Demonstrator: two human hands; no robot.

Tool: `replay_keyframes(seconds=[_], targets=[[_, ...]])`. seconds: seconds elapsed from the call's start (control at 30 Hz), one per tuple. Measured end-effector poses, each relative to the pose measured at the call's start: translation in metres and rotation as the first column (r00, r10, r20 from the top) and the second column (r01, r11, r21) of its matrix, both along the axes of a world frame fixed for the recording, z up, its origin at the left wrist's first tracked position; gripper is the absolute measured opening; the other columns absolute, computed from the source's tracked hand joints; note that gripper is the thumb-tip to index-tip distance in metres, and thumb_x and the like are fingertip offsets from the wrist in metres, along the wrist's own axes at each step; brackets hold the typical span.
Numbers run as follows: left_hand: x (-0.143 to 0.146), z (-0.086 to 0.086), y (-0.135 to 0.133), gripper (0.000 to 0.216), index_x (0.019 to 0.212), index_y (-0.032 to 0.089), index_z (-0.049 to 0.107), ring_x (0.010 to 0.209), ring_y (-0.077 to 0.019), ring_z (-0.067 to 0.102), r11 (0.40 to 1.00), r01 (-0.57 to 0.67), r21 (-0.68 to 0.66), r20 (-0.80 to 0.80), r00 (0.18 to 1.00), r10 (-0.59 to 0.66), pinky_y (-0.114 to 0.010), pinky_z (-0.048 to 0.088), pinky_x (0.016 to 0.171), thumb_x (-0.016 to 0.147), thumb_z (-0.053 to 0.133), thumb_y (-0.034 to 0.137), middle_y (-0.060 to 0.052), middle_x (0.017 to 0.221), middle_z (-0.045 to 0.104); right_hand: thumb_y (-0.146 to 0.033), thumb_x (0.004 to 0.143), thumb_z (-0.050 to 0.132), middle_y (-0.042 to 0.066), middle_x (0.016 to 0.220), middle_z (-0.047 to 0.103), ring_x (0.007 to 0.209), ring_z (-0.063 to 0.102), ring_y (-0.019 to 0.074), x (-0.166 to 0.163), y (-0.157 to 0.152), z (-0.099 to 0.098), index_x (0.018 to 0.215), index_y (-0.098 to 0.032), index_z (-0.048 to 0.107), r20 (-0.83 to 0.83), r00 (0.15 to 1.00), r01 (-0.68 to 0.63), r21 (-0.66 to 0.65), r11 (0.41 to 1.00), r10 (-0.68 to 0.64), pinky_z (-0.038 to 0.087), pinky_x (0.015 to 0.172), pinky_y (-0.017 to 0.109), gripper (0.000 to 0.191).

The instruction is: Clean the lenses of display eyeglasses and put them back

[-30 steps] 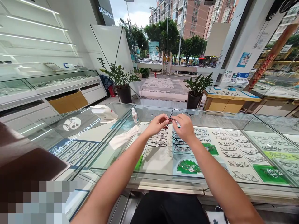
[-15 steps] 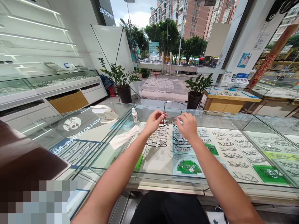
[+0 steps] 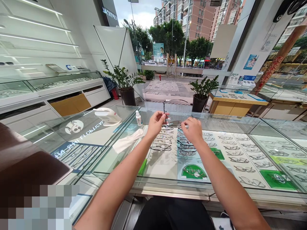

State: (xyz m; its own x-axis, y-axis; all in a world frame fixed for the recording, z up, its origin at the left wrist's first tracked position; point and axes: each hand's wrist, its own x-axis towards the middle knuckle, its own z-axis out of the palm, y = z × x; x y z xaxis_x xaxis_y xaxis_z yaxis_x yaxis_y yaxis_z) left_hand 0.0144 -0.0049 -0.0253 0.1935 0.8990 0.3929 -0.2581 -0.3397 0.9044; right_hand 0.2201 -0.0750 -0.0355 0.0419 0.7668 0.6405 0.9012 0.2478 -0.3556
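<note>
My left hand (image 3: 155, 123) pinches a pair of eyeglasses (image 3: 164, 108) by its dark frame, above the glass counter. One thin temple arm points up from the fingers and another stretches to the right. My right hand (image 3: 192, 128) is to the right, apart from the eyeglasses, its thumb and fingers curled together. What sits between those fingertips, if anything, is too small to make out. Beneath both hands, rows of eyeglasses (image 3: 161, 147) lie under the glass top. A white cloth (image 3: 127, 141) and a small white bottle (image 3: 138, 118) rest on the counter left of my left hand.
A white device (image 3: 107, 116) stands on the left part of the glass counter (image 3: 158, 179). Green display cards (image 3: 194, 172) lie inside the case. Potted plants (image 3: 127, 95) stand beyond the counter, before the shop window. A brown surface (image 3: 28, 159) intrudes at lower left.
My left hand has drawn the eyeglasses slightly left and up, away from my right hand. The right hand has stayed nearly in place, its fingers now apart from the eyeglasses.
</note>
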Motion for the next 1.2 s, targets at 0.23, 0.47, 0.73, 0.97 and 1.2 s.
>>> replay_keyframes(seconds=[0.23, 0.47, 0.73, 0.97, 1.2], targets=[[0.008, -0.007, -0.006, 0.045, 0.090, 0.018, 0.062, 0.105, -0.0216, 0.068, 0.997, 0.076, 0.007, -0.124, 0.989, -0.075, -0.030, 0.060, 0.075, 0.079, 0.081, 0.057, -0.012, 0.153, 0.053, -0.041, 0.100, 0.061, 0.011, 0.123, 0.072, 0.114, 0.060, 0.0300, -0.009, -0.002, 0.001, 0.130, -0.021, 0.072, -0.070, 0.971, -0.224, 0.082, 0.971, 0.230, 0.045, 0.100, 0.046, 0.037], [0.013, -0.001, -0.022, 0.043, 0.088, 0.017, 0.064, 0.091, -0.0132, 0.066, 0.978, 0.196, -0.072, -0.108, 0.973, -0.203, -0.028, 0.058, 0.075, 0.076, 0.085, 0.052, -0.011, 0.161, 0.046, -0.043, 0.099, 0.062, 0.013, 0.133, 0.072, 0.123, 0.063, 0.0316, -0.021, 0.001, -0.008, 0.133, -0.022, 0.070, -0.219, 0.907, -0.363, 0.021, 0.931, 0.359, 0.048, 0.107, 0.050, 0.041], [0.011, -0.001, -0.021, 0.028, 0.092, 0.020, 0.069, 0.110, -0.0251, 0.068, 0.990, 0.131, 0.053, -0.254, 0.961, -0.114, -0.041, 0.059, 0.088, 0.085, 0.076, 0.047, -0.012, 0.153, 0.055, -0.040, 0.100, 0.059, 0.012, 0.123, 0.075, 0.115, 0.067, 0.0303, -0.023, -0.002, -0.006, 0.124, -0.021, 0.071, -0.255, 0.891, -0.373, 0.060, 0.926, 0.375, 0.050, 0.101, 0.046, 0.033], [-0.032, -0.002, 0.022, 0.049, 0.135, 0.018, 0.057, 0.150, -0.0298, 0.040, 0.491, -0.748, 0.447, -0.188, 0.458, 0.869, -0.047, 0.027, 0.128, 0.087, 0.068, 0.020, -0.017, 0.155, 0.047, -0.041, 0.103, 0.054, 0.009, 0.122, 0.075, 0.116, 0.066, 0.0283, -0.012, -0.003, 0.000, 0.126, -0.025, 0.071, -0.321, 0.880, -0.341, 0.085, 0.936, 0.349, 0.048, 0.104, 0.046, 0.032], [-0.073, -0.033, 0.074, 0.074, 0.150, 0.018, 0.033, 0.135, -0.0347, 0.056, 0.542, -0.837, 0.083, -0.527, 0.424, 0.736, -0.049, 0.039, 0.116, 0.087, 0.071, 0.026, -0.020, 0.145, 0.058, -0.043, 0.103, 0.053, 0.009, 0.121, 0.074, 0.115, 0.064, 0.0280, -0.006, 0.002, -0.001, 0.125, -0.024, 0.071, -0.337, 0.879, -0.322, 0.104, 0.941, 0.338, 0.047, 0.105, 0.047, 0.034]])
